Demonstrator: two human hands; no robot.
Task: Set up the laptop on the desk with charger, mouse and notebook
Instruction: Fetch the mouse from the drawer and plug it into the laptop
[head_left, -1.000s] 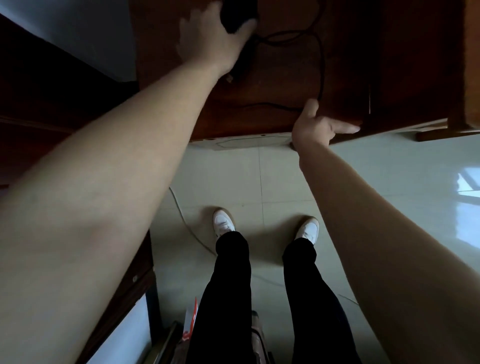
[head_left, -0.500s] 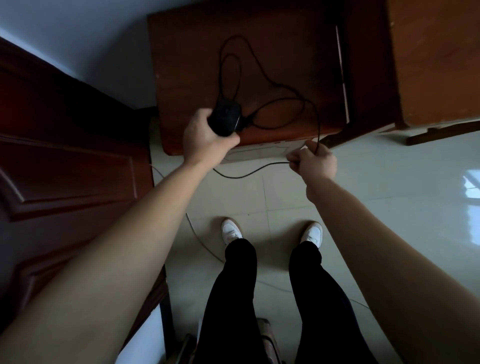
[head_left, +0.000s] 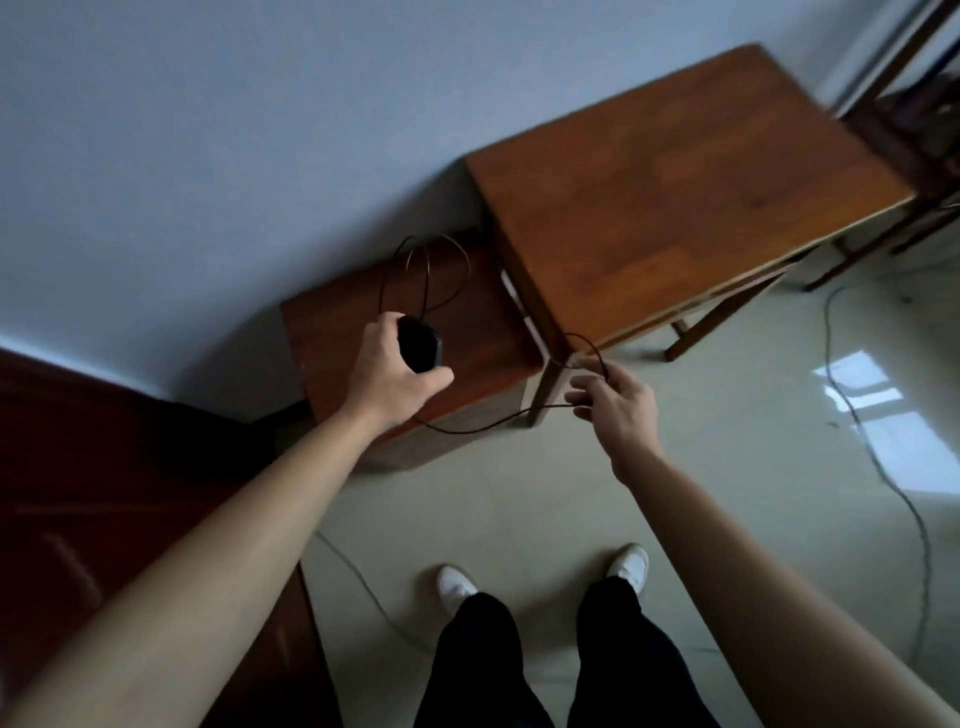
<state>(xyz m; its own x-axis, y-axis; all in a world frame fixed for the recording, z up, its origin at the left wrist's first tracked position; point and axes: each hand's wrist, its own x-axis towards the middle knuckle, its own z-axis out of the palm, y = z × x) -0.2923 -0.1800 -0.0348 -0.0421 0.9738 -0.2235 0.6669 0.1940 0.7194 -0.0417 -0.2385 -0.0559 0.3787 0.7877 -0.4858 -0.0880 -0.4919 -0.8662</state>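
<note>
Mouse (head_left: 418, 344), black and corded, held in left hand (head_left: 390, 375) above the low dark wooden cabinet (head_left: 483, 332), fingers wrapped round its near side with the thumb stretched out beneath it. Thin black cord (head_left: 483, 427) looped upward behind the mouse against the pale wall (head_left: 208, 156), then sagged in a long arc between both hands, passing in front of the cabinet's face. Far end of that cord pinched in right hand (head_left: 618, 402), fingers loosely curled and narrow around a small loop, just in front of the near leg of the counter (head_left: 675, 171). Counter stood just beside the cabinet on its right, taller, lighter brown, top bare in the part shown. Dark red door (head_left: 104, 467) along the left edge of the view. Glossy pale tiled floor (head_left: 519, 509) below, with 1 grey cable (head_left: 883, 467) trailing across it at right and another thin line running near the feet. 2 white shoes (head_left: 456, 584) and black trousers (head_left: 478, 665) seen at bottom centre, facing the cabinet. Upper right corner blurred; dark furniture frame there, not made out clearly.
</note>
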